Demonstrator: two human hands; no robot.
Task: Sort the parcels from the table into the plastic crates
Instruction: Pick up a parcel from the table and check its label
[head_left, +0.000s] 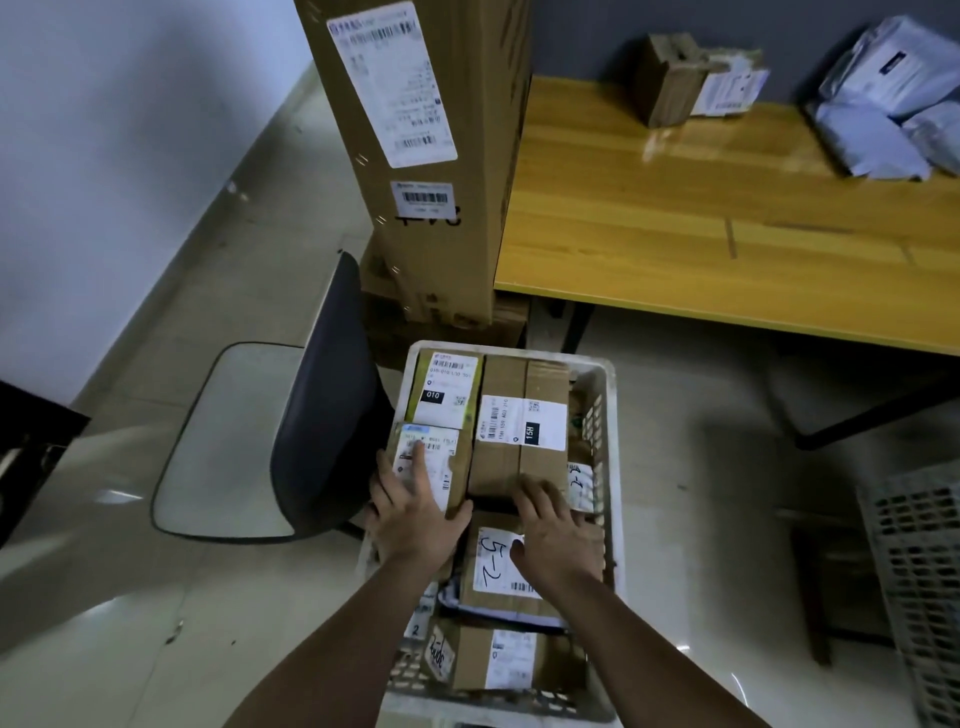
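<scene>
On pale glossy floor tiles beside a wooden table (727, 234), a white plastic crate (605, 415) is packed with labelled brown parcels (519, 431); one small parcel (423, 462) is gripped by the left hand (415, 512), while another is pressed by the flat right hand (553, 535).

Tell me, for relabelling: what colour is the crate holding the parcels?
White crate, clearest in the head view.
</scene>
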